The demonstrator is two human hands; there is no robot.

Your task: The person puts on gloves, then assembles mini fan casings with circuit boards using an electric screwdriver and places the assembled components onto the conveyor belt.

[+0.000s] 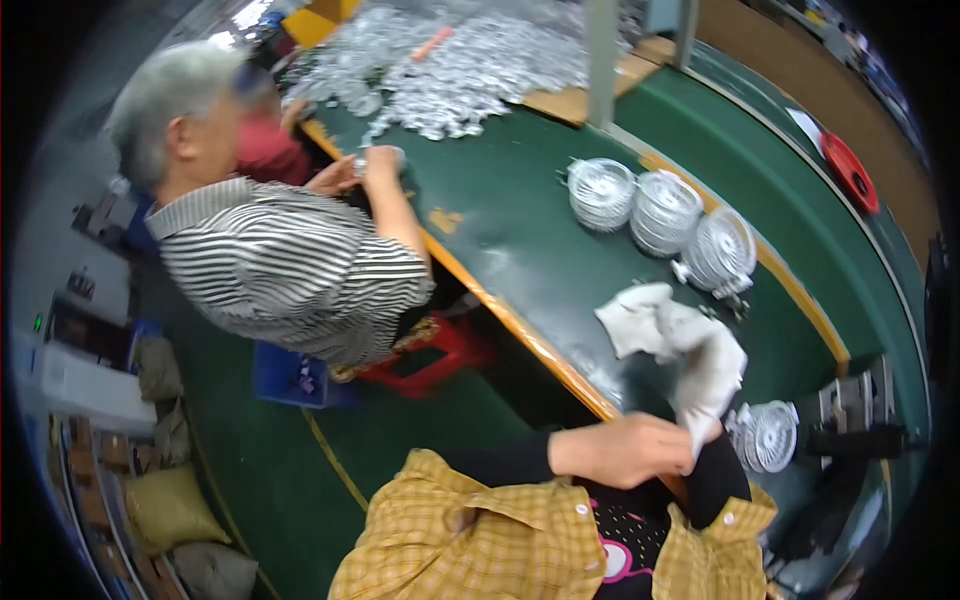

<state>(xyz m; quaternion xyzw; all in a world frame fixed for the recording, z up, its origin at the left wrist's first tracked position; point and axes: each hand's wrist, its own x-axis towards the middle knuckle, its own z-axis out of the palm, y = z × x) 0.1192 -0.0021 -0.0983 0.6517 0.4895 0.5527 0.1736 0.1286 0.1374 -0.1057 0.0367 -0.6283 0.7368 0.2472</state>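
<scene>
One left hand (625, 450) pinches the cuff of a white cloth glove (705, 395) above the green worktop (500, 220), near its orange edge; the right hand seems inside, grip unreadable. Donning, I'd guess; it wants tugging.

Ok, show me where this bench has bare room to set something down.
The widest bare patch of green tabletop lies between the co-worker's hands, the three round whitish stacks and the orange front edge. It's crowded at the far end, under the heap of clear parts, and around the white glove your left hand grips.
</scene>
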